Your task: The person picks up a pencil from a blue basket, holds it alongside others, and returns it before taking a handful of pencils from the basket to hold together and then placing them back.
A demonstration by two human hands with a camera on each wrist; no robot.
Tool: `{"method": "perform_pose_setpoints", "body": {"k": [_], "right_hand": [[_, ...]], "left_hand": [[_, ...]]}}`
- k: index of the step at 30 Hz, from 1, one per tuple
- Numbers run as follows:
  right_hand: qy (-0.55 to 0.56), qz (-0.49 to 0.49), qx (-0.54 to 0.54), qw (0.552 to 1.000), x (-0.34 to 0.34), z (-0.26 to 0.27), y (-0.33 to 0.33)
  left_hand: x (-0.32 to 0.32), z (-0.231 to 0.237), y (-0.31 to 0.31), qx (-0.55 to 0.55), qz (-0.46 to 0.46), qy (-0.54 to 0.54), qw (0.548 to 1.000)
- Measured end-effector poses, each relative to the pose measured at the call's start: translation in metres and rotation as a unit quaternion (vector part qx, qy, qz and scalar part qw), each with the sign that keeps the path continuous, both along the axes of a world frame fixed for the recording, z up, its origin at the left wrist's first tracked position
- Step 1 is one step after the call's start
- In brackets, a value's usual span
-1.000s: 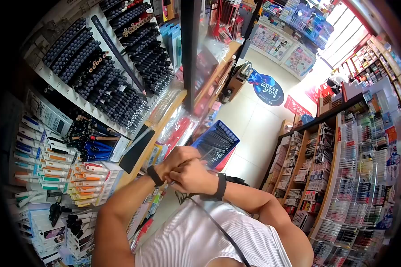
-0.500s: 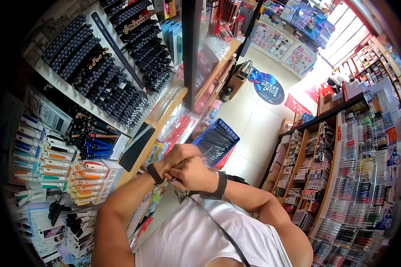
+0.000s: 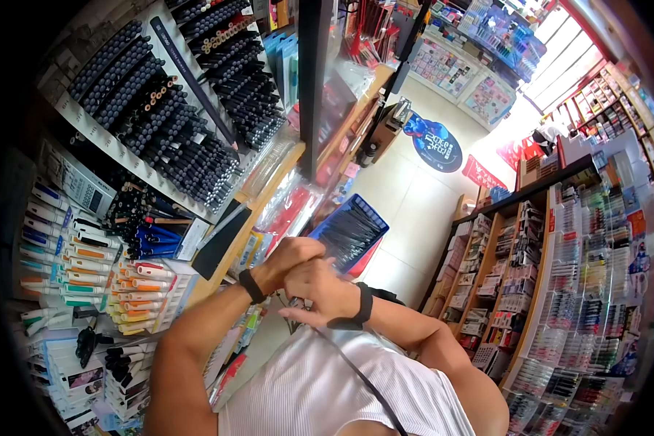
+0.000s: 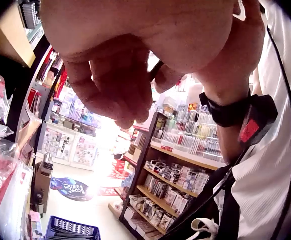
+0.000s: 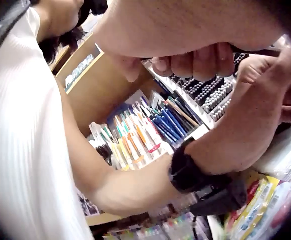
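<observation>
My left hand and right hand are together at chest height, the right overlapping the left in the head view. In the left wrist view a slim dark pencil-like stick shows between the hands, mostly hidden by palms and fingers. The left fingers bend downward around it. From the right wrist, the right fingers look curled, while in the head view the right thumb sticks out to the left. Just beyond the hands, a blue basket holds many dark slim sticks.
A pencil rack packed with dark pencils rises at the left, above white-barrelled pens and a calculator. A wooden ledge and black post stand close by. Stocked shelves line the right, across the tiled floor.
My right thumb has swung outward from the fingers, and the right hand has turned slightly. The thin grey end that stuck out beyond the hands no longer shows clearly. The left hand has barely moved.
</observation>
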State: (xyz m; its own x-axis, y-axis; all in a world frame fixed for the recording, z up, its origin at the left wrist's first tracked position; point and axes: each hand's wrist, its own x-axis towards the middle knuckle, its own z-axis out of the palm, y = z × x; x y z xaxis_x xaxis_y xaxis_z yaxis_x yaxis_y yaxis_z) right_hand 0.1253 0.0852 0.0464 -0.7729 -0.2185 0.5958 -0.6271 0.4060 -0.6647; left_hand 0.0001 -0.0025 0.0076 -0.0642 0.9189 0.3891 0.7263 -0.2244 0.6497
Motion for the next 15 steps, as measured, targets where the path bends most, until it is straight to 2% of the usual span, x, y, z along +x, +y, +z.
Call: {"method": "perform_pose_setpoints", "body": {"k": [2, 4, 5, 6, 8, 9, 10, 12, 13, 14, 15], "right_hand": [[0.003, 0.027, -0.027, 0.999, 0.001, 0.003, 0.001], [-0.017, -0.006, -0.13, 0.991, 0.007, 0.002, 0.009], [0.031, -0.021, -0.171, 0.985, 0.001, -0.001, 0.014], [-0.054, -0.016, -0.243, 0.968, 0.007, 0.004, 0.02], [-0.072, -0.036, -0.337, 0.938, 0.001, 0.006, 0.026], [-0.047, -0.078, -0.289, 0.953, -0.002, 0.012, 0.033], [-0.047, -0.079, -0.289, 0.953, -0.003, 0.016, 0.041], [-0.028, -0.2, -0.084, 0.976, 0.001, 0.024, 0.062], [-0.08, -0.182, -0.109, 0.974, 0.003, 0.029, 0.073], [-0.18, -0.188, -0.131, 0.957, 0.01, 0.034, 0.084], [-0.223, -0.195, -0.134, 0.945, 0.015, 0.036, 0.098]], "left_hand": [[-0.001, -0.01, -0.002, -0.037, 0.016, 0.006, 0.999], [-0.001, -0.004, -0.005, 0.019, -0.052, 0.04, 0.998], [0.003, -0.001, -0.005, 0.025, -0.066, 0.006, 0.997], [0.006, -0.006, -0.007, 0.025, -0.066, 0.007, 0.998], [0.012, -0.024, -0.01, -0.081, 0.006, 0.011, 0.997], [0.009, -0.029, -0.009, -0.198, 0.007, 0.013, 0.98], [0.008, -0.023, -0.007, -0.198, 0.005, 0.014, 0.98], [0.008, -0.002, -0.004, -0.236, -0.021, -0.047, 0.97], [0.011, 0.015, -0.004, -0.242, -0.009, -0.076, 0.967], [0.011, 0.014, -0.003, -0.241, -0.008, -0.075, 0.968], [0.011, 0.011, -0.003, -0.256, 0.02, -0.056, 0.965]]}}
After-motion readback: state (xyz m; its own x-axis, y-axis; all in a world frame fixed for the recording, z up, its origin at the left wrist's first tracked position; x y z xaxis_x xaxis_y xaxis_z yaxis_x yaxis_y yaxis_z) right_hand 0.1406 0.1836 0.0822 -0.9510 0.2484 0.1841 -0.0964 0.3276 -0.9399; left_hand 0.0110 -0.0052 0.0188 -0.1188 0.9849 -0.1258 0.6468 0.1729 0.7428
